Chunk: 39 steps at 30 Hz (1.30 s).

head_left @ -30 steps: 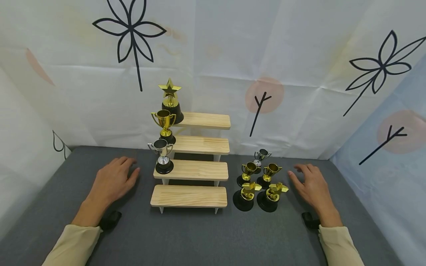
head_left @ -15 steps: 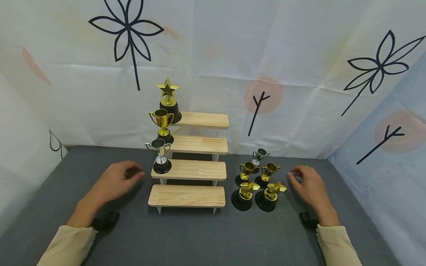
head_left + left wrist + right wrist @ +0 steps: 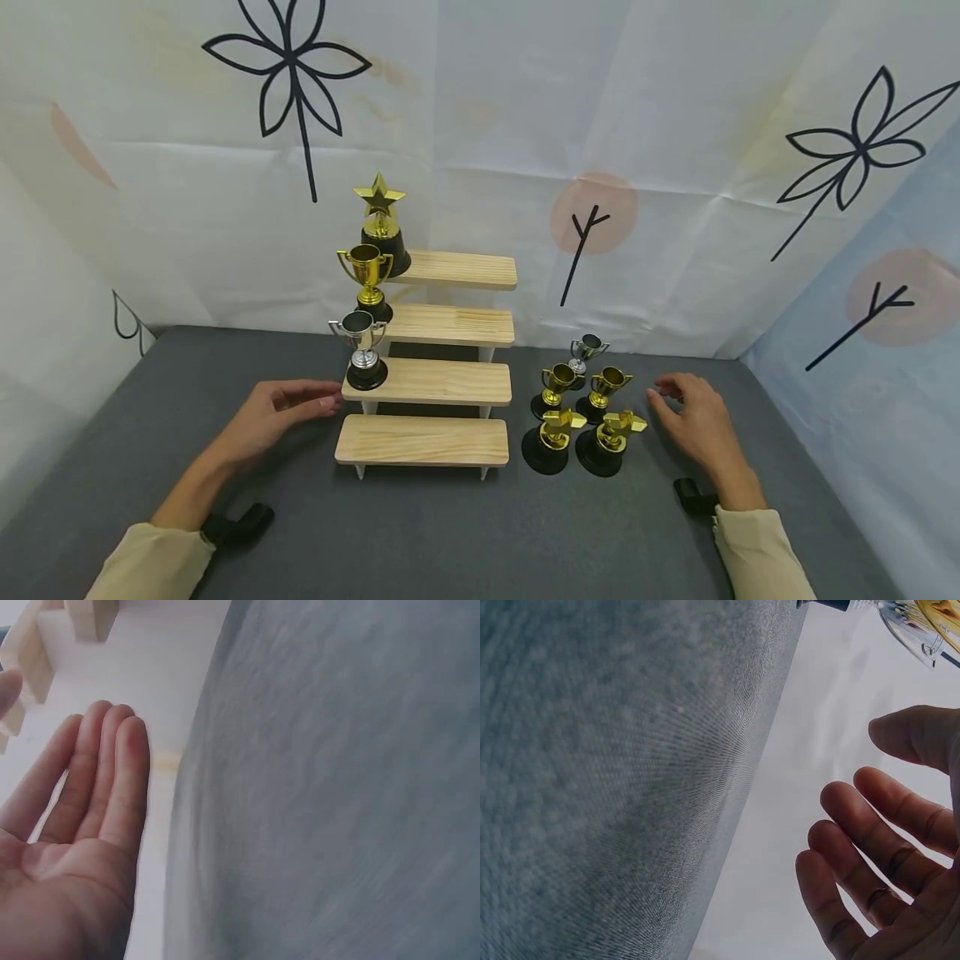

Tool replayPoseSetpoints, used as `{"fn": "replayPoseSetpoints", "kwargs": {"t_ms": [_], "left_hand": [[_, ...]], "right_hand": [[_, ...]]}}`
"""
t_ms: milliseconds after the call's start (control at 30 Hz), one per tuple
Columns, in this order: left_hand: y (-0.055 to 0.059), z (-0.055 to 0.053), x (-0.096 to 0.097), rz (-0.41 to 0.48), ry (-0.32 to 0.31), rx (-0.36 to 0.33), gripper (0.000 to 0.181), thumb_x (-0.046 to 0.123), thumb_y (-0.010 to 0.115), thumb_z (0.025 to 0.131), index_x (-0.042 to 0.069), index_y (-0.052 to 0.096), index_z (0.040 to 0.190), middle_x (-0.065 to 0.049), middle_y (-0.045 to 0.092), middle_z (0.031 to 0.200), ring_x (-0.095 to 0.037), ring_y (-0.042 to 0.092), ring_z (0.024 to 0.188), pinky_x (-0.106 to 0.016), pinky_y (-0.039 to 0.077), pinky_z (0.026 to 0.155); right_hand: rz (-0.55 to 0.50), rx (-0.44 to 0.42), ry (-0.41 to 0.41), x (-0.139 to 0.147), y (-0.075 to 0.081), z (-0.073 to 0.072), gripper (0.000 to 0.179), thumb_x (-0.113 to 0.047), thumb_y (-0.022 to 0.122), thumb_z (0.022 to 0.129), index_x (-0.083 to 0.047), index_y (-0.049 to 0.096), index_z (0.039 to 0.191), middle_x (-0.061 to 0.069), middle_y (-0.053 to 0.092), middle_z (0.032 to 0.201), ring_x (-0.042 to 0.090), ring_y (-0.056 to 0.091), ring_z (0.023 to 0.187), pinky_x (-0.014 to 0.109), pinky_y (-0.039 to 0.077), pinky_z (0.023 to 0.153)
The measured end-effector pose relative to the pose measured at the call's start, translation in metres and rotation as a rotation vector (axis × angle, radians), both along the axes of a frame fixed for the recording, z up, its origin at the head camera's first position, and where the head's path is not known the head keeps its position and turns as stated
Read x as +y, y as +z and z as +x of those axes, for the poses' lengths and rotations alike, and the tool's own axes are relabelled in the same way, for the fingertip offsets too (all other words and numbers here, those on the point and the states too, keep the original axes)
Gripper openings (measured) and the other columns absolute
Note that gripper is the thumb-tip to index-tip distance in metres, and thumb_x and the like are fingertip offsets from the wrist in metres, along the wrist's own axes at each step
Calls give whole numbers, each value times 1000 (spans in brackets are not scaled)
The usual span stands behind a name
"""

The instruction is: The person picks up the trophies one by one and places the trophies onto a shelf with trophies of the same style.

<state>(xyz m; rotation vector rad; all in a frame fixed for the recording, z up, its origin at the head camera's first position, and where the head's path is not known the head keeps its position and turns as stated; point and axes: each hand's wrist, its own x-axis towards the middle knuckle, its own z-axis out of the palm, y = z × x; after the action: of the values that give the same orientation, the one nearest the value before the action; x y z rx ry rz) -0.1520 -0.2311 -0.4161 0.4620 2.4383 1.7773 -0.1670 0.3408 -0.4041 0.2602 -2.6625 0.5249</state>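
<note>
My left hand point(image 3: 262, 421) is at the left end of a wooden stepped shelf point(image 3: 431, 439), its fingertips beside the second step from the bottom; whether they touch it I cannot tell. In the left wrist view its fingers point(image 3: 133, 772) are straight and hold nothing. On the shelf's left side stand a silver trophy cup point(image 3: 365, 354), a gold trophy cup point(image 3: 367, 271) above it and a star trophy point(image 3: 381, 225) on the top step. My right hand point(image 3: 697, 425) lies right of the trophy group, fingers point(image 3: 870, 825) loosely bent, holding nothing.
Right of the shelf, on the grey table point(image 3: 450, 533), stand two star trophies point(image 3: 546, 446), two small gold cups point(image 3: 555, 387) and a small silver cup point(image 3: 585, 354). A patterned cloth point(image 3: 480, 125) hangs behind the table.
My left hand has moved right to the shelf's left end, and its fingers have straightened. My right hand has barely moved. The trophies have stayed in place.
</note>
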Motion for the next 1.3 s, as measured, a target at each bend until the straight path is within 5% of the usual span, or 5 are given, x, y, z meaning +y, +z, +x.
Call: {"fn": "replayPoseSetpoints", "kwargs": {"t_ms": [133, 333, 733, 1033, 1300], "left_hand": [[-4, 5, 1, 114, -22, -127, 47, 14, 65, 101, -15, 54, 136, -21, 67, 126, -11, 68, 110, -20, 57, 92], [-8, 12, 2, 207, -103, -195, 51, 8, 62, 102, -17, 45, 142, -24, 59, 138, -11, 65, 117, -22, 55, 97], [-21, 17, -3, 364, -272, -203, 62, -10, 61, 95, -25, 28, 145, -23, 50, 147, -14, 60, 125, -32, 52, 104], [-23, 17, -3, 465, -355, -194, 70, -16, 66, 89, -28, 25, 143, -2, 59, 140, -17, 59, 127, -33, 50, 105], [-25, 17, -2, 449, -357, -173, 71, -17, 70, 86, -28, 28, 143, -1, 61, 139, -16, 58, 127, -32, 51, 105]], "right_hand": [[-3, 8, 8, 0, 0, -1, 20, -10, 73, 94, 5, 68, 106, 20, 65, 93, 39, 61, 87, 59, 54, 73], [2, 20, 12, -1, 0, -2, 19, -9, 73, 94, 5, 67, 106, 20, 65, 93, 39, 61, 87, 58, 54, 73], [-16, 29, 26, -1, -2, -3, 21, -7, 73, 93, 7, 66, 107, 21, 64, 94, 40, 60, 87, 58, 55, 73], [-22, 36, 50, -3, -1, -2, 21, -7, 74, 92, 7, 66, 107, 21, 65, 94, 40, 61, 87, 59, 55, 73], [-23, 38, 54, -3, -2, -2, 23, -6, 74, 92, 7, 66, 109, 21, 65, 95, 40, 61, 88, 58, 55, 73]]}}
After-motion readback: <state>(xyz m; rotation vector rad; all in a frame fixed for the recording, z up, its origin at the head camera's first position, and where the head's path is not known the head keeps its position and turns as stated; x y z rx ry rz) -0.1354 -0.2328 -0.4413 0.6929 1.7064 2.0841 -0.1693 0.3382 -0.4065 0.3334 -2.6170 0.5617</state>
